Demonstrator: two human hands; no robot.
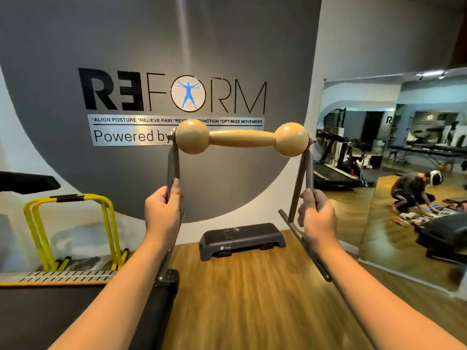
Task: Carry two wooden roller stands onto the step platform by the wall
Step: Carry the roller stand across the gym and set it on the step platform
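Wall lettering at my twelve o'clock, partly blocked.

I read "REFORM" on the grey wall sign (171, 93), first E mirrored, the O a circle holding a blue figure. On the silver strip (131, 130) beneath: "*ALIGN POSTURE *RELIEVE PAIN *REST… FUNCTION *OPTIMIZE MOVEMENT", then "Powered by", cut off by the wooden roller (242, 139). The step platform (241, 240) bears a small logo I can't make out. At two o'clock, the mirror (389, 119) shows an "R".

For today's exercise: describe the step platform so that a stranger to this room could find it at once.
Start at the grey wall bearing the large REFORM lettering. Directly below it, on the wooden floor against the wall's foot, sits the step platform. It is low, dark grey and flat-topped, unlike the tall yellow hurdles further left.
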